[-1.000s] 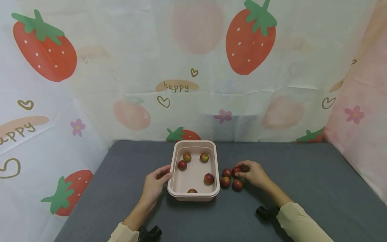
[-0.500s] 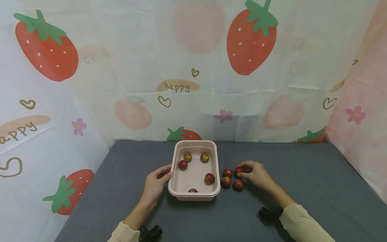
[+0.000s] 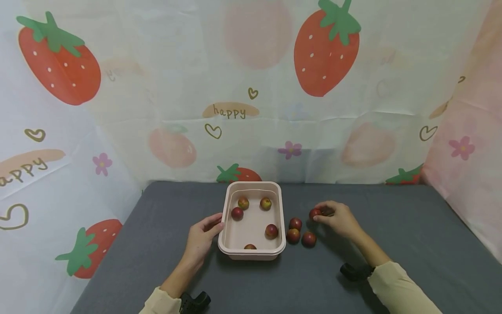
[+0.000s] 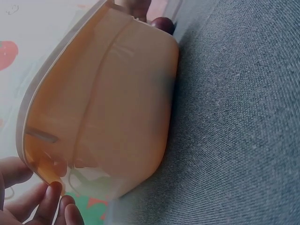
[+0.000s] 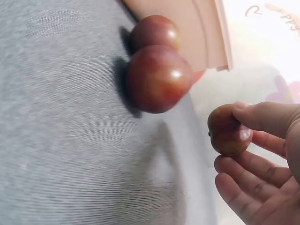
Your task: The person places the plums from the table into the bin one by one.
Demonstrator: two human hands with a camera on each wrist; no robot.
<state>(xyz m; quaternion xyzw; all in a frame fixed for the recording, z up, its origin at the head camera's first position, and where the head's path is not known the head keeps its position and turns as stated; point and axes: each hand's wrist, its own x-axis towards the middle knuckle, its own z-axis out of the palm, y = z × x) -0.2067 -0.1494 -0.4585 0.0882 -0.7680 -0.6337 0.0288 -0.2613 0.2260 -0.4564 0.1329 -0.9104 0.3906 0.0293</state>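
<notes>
A pink rectangular tub (image 3: 252,253) (image 4: 108,108) stands on the grey table with several small red fruits (image 3: 270,231) inside. My left hand (image 3: 201,239) (image 4: 42,206) holds its left rim, thumb at the edge. My right hand (image 3: 338,218) (image 5: 262,159) pinches one red fruit (image 3: 315,213) (image 5: 227,130) between thumb and fingers, lifted above the table to the right of the tub. Three more red fruits (image 3: 295,224) (image 3: 292,235) (image 3: 308,239) lie on the cloth beside the tub's right wall; two of them (image 5: 157,77) (image 5: 154,32) show in the right wrist view.
The grey cloth table (image 3: 392,244) is walled by strawberry-print sheets (image 3: 251,87) at the back and on both sides. Black wrist mounts (image 3: 354,271) (image 3: 194,301) sit on both forearms.
My right hand has lifted one red fruit out of the cluster and drawn it up and to the right. Three fruits stay on the cloth. The left hand has not moved.
</notes>
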